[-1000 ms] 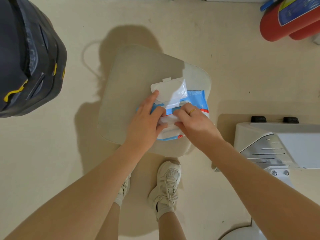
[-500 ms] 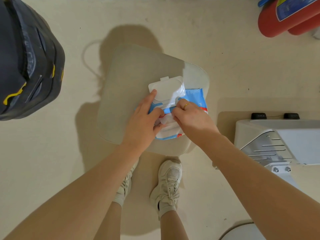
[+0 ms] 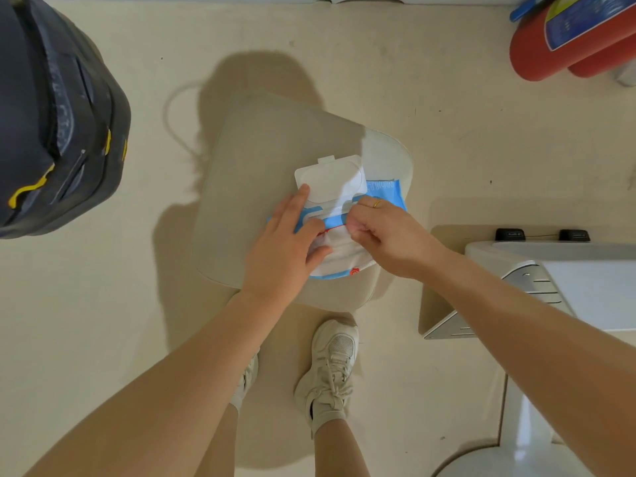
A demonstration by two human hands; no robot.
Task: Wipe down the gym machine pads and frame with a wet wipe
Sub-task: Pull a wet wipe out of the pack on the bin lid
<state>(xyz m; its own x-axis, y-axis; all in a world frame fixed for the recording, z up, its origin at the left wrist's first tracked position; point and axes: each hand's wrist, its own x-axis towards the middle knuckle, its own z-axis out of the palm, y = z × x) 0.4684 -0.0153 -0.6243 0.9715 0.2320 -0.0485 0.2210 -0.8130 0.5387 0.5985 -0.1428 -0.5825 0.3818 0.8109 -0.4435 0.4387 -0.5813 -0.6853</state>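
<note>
Pale cream flooring (image 3: 430, 80) spreads under me, and on it stands a beige padded seat (image 3: 261, 173) whose top carries the blue-and-white wet wipe pack (image 3: 385, 189). Its white flip lid (image 3: 332, 179) is swung open, lying flat toward the far side of the pad. My left hand (image 3: 284, 246) rests on the near-left part of the pack, fingers straight and spread, the forefinger reaching up to touch the lid's edge and the thumb lying on the white front of the pack. My right hand (image 3: 382, 235) sits over the opening, fingers curled in and pinching a white wet wipe (image 3: 339, 210) that shows between the lid and my knuckles; a gold ring (image 3: 377, 203) is on one of those fingers. Both forearms come in from the bottom corners. Below the pad are my two light sneakers (image 3: 332, 370), the left one mostly hidden by my arm. A dark bag with yellow trim (image 3: 51, 115) fills the upper left, red fire extinguishers (image 3: 564, 46) lie at the upper right, and a white and silver machine base (image 3: 550, 277) stands to my right.
</note>
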